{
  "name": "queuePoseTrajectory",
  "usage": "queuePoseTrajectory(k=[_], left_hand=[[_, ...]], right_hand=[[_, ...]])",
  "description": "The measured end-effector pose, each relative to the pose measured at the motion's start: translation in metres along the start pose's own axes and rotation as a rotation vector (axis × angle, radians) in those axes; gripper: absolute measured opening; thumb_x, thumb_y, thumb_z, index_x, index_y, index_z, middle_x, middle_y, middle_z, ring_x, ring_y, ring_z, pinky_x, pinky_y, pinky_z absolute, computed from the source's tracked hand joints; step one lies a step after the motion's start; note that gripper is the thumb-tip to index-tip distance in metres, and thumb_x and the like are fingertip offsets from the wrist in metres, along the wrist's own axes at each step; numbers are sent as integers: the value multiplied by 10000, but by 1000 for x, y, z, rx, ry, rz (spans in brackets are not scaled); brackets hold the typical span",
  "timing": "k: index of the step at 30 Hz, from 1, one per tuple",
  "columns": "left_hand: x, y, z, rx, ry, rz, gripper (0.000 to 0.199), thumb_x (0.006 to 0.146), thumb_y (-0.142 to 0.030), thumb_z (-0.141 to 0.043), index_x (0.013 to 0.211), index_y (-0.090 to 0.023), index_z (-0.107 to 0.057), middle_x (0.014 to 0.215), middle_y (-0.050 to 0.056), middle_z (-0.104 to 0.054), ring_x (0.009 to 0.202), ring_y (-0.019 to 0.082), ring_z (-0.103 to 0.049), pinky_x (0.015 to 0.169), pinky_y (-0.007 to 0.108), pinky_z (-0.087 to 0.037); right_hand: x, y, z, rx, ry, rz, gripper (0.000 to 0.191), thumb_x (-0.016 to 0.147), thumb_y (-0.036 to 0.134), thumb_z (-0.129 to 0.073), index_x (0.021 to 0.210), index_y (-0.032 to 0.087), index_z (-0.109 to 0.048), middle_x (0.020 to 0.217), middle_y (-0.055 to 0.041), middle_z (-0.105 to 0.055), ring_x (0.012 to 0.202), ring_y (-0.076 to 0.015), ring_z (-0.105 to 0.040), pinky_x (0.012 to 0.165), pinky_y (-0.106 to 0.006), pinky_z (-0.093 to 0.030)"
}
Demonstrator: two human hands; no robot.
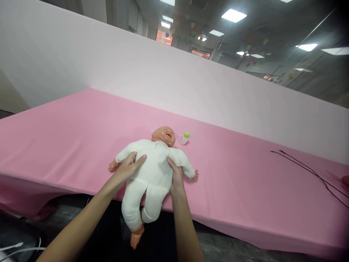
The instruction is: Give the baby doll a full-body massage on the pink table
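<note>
Right now I see both of my hands on a baby doll (pixel 152 171) that lies face up on the pink worktop (pixel 81 138). My left hand (pixel 128 167) rests on the doll's chest and side, fingers (pixel 139 160) spread and laid flat over the white cloth body, just below the doll's arm on that side. My right hand (pixel 176 176) grips the other flank, under the doll's other arm; its fingers are pressed together along the body, with the thumb side turned inward, so it is clasping the torso rather than lying open. Between the two hands the doll is held from both sides.

The doll's head (pixel 164 135) points away from me, toward the pale backdrop (pixel 191 83) that rises behind the worktop. Its torso sits at the near edge of the pink cloth, and its legs (pixel 136 214) hang past that edge, over the dark floor below, one bare foot (pixel 135 238) lowest of all. Its small plastic hands stick out to either side of the white sleeves.

Just beside the doll's head, on the far side from my left hand, lies a small bottle (pixel 184 138) with a green cap, tipped on its side and not touching the doll. Well apart to my right, a thin dark cord (pixel 308 169) trails across the pink cloth toward the frame edge. At the lower left corner I can make out white cables (pixel 16 248) on a dark surface below the worktop.
</note>
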State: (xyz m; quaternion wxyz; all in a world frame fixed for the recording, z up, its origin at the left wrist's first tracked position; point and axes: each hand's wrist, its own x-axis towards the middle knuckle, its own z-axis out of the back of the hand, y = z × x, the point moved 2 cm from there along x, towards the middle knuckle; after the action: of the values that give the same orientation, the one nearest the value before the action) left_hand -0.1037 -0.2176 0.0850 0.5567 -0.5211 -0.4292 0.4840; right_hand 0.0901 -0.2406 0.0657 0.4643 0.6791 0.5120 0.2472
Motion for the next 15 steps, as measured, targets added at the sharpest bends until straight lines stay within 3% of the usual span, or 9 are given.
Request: queuePoseTrajectory(k=[3,7,10,13,15], left_hand=[[2,-2,-2,-69,30,-132,425,911,-528,-689,1165,-189,-675,1063,54,-712,1021,269,-710,785,290,-582],[0,8,-2,-9,48,-134,752,878,-471,-740,1525,-193,-475,1512,133,-564,1418,361,-531,1077,403,-539],[3,15,-2,37,50,-148,838,884,-466,-730,1591,-171,-390,1607,168,-462,1508,394,-412,1180,482,-458],[15,19,-3,11,60,-198,763,902,-460,-712,1576,-245,-426,1602,126,-481,1504,362,-433,1212,485,-437],[25,21,-4,-4,44,-210,731,893,-444,-730,1551,-272,-462,1591,113,-499,1500,356,-440,1217,485,-435]], right_hand=[[18,4,-6,-40,46,14,536,734,490,-865,1178,239,-698,1221,-73,-787,1222,-378,-704,1032,-491,-600],[35,2,-11,-49,117,-7,534,710,518,-877,1115,214,-706,1145,-82,-804,1162,-362,-732,996,-483,-615],[47,-3,-14,-54,138,-23,590,669,545,-896,1119,215,-704,1110,-87,-813,1135,-366,-741,990,-511,-613],[58,-6,-19,-80,151,3,608,635,580,-909,1092,225,-718,1083,-95,-817,1088,-373,-756,953,-514,-627],[65,-5,-21,-129,116,103,620,620,626,-901,1060,225,-730,1034,-114,-820,1018,-379,-772,881,-520,-650]])
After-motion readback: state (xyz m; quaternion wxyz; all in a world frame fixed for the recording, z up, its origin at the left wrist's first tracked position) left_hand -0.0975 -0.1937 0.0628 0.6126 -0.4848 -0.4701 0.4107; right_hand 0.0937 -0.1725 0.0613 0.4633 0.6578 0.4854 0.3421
